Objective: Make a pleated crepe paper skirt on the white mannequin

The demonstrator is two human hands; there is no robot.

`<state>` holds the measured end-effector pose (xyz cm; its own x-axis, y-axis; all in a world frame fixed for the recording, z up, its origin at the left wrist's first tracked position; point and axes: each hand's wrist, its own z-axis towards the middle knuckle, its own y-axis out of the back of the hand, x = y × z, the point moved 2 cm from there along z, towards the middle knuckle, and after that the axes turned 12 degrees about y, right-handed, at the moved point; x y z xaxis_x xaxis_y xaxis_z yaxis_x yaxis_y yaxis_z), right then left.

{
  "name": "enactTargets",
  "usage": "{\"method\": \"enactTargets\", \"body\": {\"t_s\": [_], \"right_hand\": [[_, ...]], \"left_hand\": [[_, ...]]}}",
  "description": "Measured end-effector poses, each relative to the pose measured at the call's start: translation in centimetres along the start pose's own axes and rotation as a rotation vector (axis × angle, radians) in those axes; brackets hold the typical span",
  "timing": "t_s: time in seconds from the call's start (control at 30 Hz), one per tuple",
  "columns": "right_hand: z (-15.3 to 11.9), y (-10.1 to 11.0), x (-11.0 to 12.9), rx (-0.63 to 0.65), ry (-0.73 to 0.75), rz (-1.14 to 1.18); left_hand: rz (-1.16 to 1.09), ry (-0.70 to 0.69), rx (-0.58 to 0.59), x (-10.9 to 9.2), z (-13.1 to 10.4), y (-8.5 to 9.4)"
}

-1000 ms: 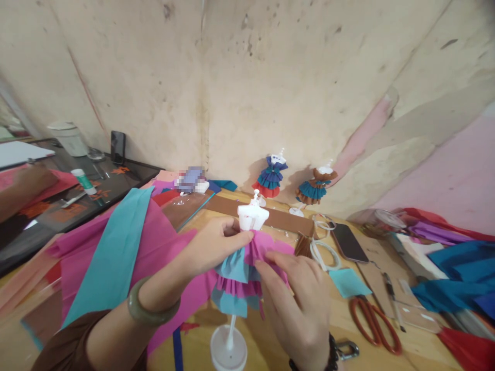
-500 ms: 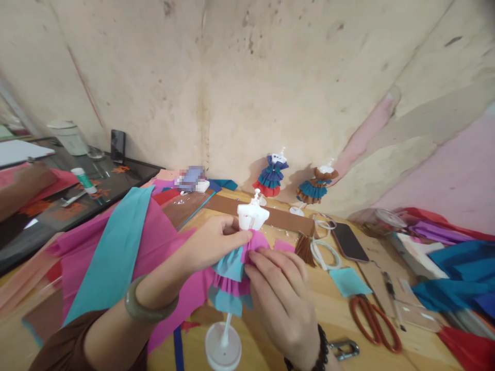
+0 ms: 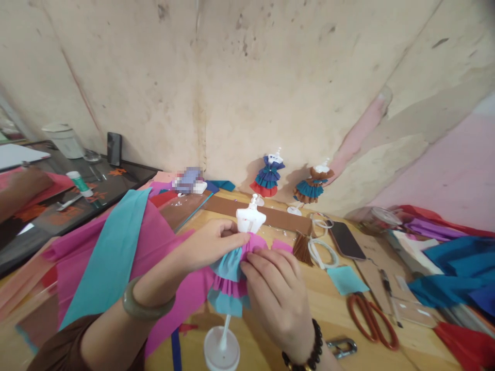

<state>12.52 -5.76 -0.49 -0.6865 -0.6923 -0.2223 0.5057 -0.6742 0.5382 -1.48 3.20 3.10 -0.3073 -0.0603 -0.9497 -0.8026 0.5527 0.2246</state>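
A small white mannequin [image 3: 250, 218] on a round-based stand [image 3: 221, 348] wears a tiered ruffled dress [image 3: 229, 286] in pink and light blue. My left hand [image 3: 212, 241] pinches the dress at the waist from the left, thumb on the pink piece just under the bare torso. From the right, my right hand [image 3: 276, 288] presses its closed fingertips onto the pink cloth [image 3: 254, 242] at the front. The fingers of both hands partly hide the waist. The mannequin stands slightly tilted between the hands.
Two dressed mannequins, one blue [image 3: 268, 175] and one brown [image 3: 312, 186], stand by the wall. Orange-handled scissors [image 3: 372, 319], a carabiner [image 3: 342, 347], a phone [image 3: 347, 240] and white cord [image 3: 323, 252] lie right. Pink and turquoise cloth [image 3: 108, 252] spreads left. Another person's hand [image 3: 33, 181] is far left.
Both hands keep their hold on the dress, with the right fingertips shifting only slightly. The whole view has moved a little, so things appear slightly further left.
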Motion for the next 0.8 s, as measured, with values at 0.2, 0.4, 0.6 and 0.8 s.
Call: {"method": "enactTargets", "body": {"t_s": [0.2, 0.4, 0.6, 0.8], "right_hand": [[0.3, 0.1, 0.0, 0.007, 0.018, 0.042], [0.7, 1.3, -1.1, -0.086, -0.138, 0.338], [-1.0, 0.5, -4.3, -0.124, -0.757, 0.598], [-1.3, 0.0, -4.9, 0.071, -0.927, 0.863]], "left_hand": [[-0.017, 0.006, -0.068, 0.2, 0.1, -0.2], [-0.027, -0.008, -0.081, 0.2, 0.0, -0.3], [-0.014, 0.002, 0.055, -0.3, -0.5, -0.6], [-0.008, -0.007, 0.123, -0.2, -0.6, -0.6]]}}
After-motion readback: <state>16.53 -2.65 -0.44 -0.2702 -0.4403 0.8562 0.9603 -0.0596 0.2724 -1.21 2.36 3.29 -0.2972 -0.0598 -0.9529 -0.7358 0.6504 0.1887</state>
